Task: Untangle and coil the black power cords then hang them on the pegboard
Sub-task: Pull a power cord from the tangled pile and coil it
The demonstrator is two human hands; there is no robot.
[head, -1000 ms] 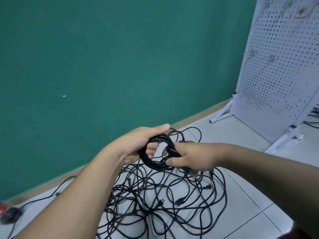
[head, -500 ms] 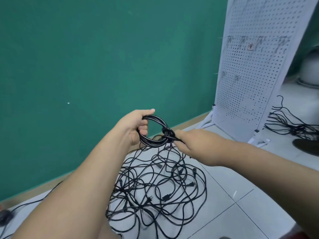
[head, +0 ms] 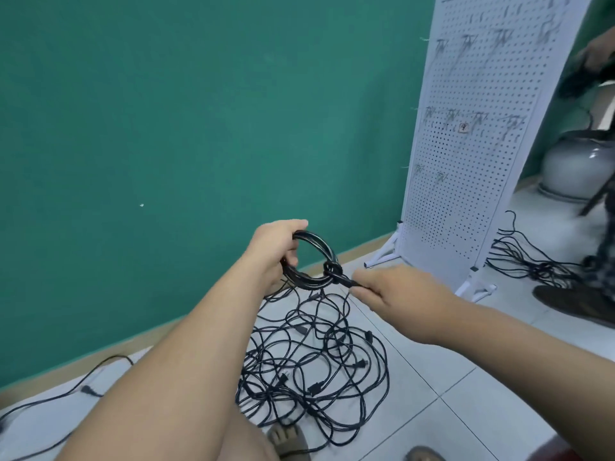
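Green wall (head: 199,111) fills most of the view, meeting a pale tiled floor (head: 432,377) along a tan skirting. A white pegboard (head: 472,154) stands on feet to the right, upright and near the wall, with blurred wire hooks (head: 469,44) in rows on its face. Raised in front of the wall, the left hand (head: 271,249) grips a black coil (head: 324,249): its fingers curl through the ring from below and the thumb lies along the top. A knot (head: 332,269) of cord wraps the coil's right side, and a short tail (head: 344,280) runs from it to the right hand (head: 396,291), whose thumb and fingertips pinch the tail's end; the remaining fingers are tucked under and cannot be made out. Below both hands, a tangle (head: 312,367) of black cords with plugs lies spread on the tiles, well apart from the pegboard. One loose cord (head: 100,367) trails off to the left. A sandalled foot (head: 288,440) touches the tangle's near edge. Behind the pegboard lie more cords (head: 525,264), another person's shoe (head: 572,301) and a grey jar (head: 572,168).
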